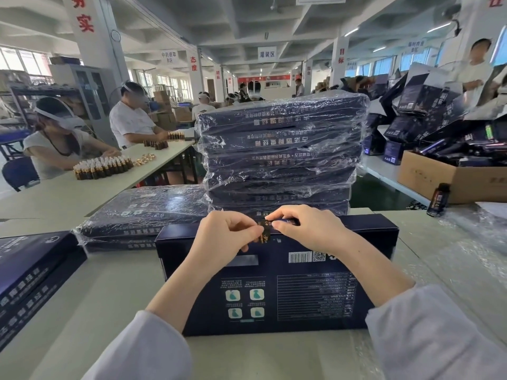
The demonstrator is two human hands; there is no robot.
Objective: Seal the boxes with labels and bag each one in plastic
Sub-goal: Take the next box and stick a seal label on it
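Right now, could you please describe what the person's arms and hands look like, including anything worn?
The left hand and the right hand are bare, with no gloves, rings or watch in view. The left sleeve and the right sleeve are long, loose, pale whitish-grey fabric, plain and unmarked, ending partway along the forearms.

A dark label [265, 231] is pinched by left hand [229, 234] and right hand [304, 229] at the far top edge of a navy box [274, 283].
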